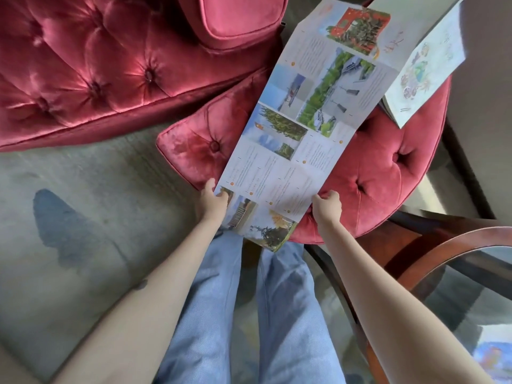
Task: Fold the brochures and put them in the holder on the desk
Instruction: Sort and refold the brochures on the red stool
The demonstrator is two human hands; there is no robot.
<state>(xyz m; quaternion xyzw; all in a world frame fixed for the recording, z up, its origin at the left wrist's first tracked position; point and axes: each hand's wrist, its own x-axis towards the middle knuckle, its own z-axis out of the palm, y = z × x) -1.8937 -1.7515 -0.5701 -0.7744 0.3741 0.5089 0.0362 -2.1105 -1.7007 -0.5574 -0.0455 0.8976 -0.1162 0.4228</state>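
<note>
Spreading left: a tufted red velvet sofa [91, 65] fills the far left, above grey-green carpet [69, 217] marked with a dark blue shape.
Left hand: the left hand [212, 202] pinches the near left edge of the brochure, thumb on top, fingers curled beneath.
Brochure: a long unfolded brochure [304, 120] with landscape photographs and text columns lies at full length, running from near the person's knees up to the far right, resting over a red cushioned chair seat [388, 173].
Jeans: light blue jeans [277, 314] show between the bare forearms.
Right hand: the right hand [327, 207] grips the brochure's near right edge, fingers closed on the paper.
Second sheet: another illustrated brochure [426, 67] lies on the chair's far right side, touching the long one.
Near right: a dark wooden curved frame with glass [457, 259].
</note>
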